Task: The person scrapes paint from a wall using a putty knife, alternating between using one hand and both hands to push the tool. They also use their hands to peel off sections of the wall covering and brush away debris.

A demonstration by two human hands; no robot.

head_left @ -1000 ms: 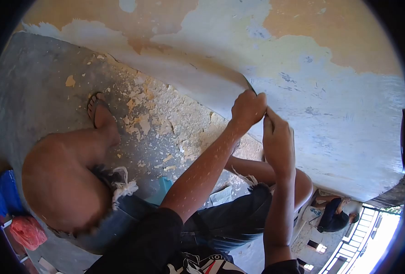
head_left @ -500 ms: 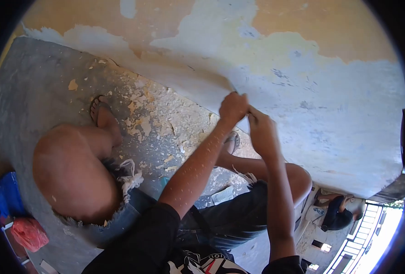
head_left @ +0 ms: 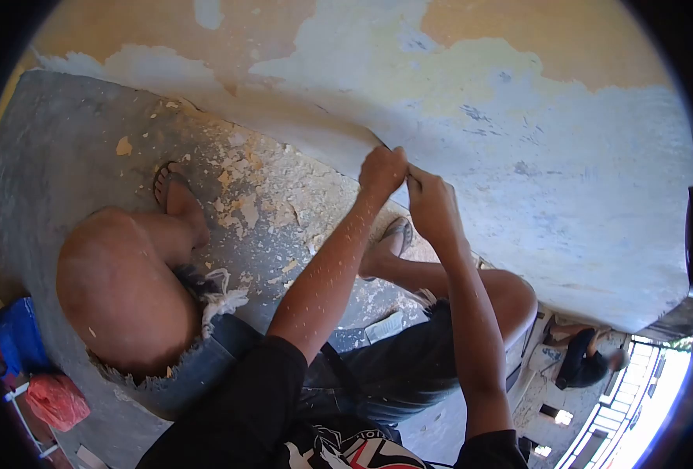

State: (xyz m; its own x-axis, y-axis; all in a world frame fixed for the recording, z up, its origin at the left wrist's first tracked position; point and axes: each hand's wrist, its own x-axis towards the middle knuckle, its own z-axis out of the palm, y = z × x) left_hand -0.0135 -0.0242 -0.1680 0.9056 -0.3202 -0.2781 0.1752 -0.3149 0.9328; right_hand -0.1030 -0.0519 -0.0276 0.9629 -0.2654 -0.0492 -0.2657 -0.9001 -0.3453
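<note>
Position of left hand (head_left: 383,170) and right hand (head_left: 434,207) has shifted slightly left along the wall (head_left: 565,195), placing the tool (head_left: 378,140) at a different patch. Left grip: closed around the tool. Right grip: fingers bent; cannot tell whether it holds the tool. Tool's thin visible end projects just beyond the left hand, far side, beside the wall; contact cannot be confirmed.

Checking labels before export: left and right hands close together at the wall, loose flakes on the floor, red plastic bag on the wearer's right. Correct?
Bag side is wrong: the head view shows the red plastic bag on the wearer's left. Rest holds: left hand and right hand close together at the wall, loose flakes on the floor.
</note>
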